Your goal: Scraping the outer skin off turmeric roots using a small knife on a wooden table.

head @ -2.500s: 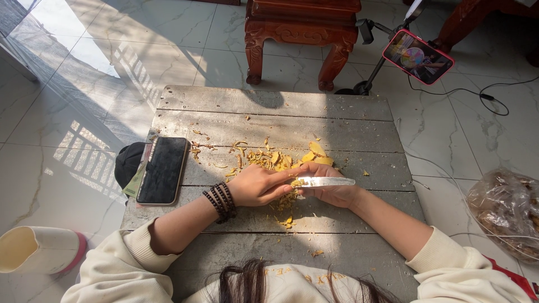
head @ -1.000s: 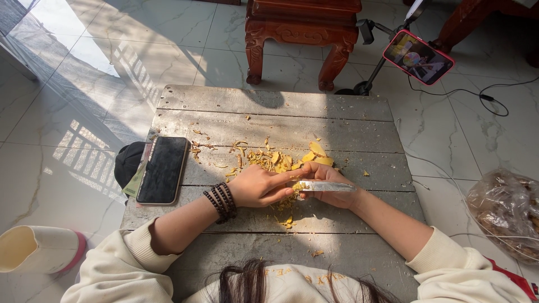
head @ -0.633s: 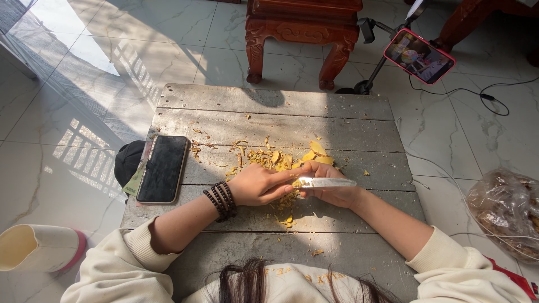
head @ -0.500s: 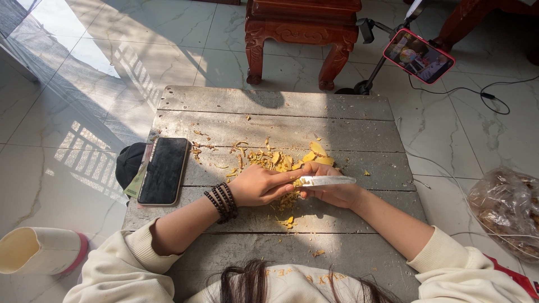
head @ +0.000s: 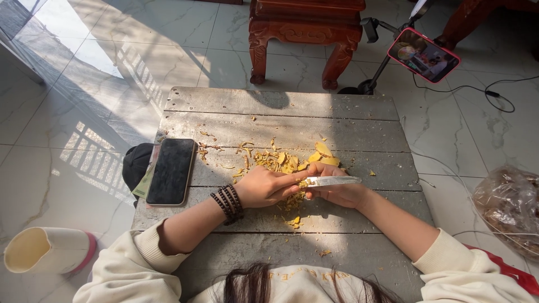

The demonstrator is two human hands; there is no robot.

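Cream sweatshirt, beaded wrist bands, dark hair.
Both arms are covered by loose cream/off-white sleeves w/ ribbed cuffs, pushed up toward the elbows so forearms are left bare. Several strands of dark round beads are worn stacked at the wrist of the left hand; nothing is worn on the right hand. Faint gold lettering is seen across the chest, partly hidden by dark hair at bottom edge.

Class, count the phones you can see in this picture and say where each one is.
2. One dark phone lies flat at the wooden board's left edge; a second phone in a pink case is on a stand beyond the board's far right corner.
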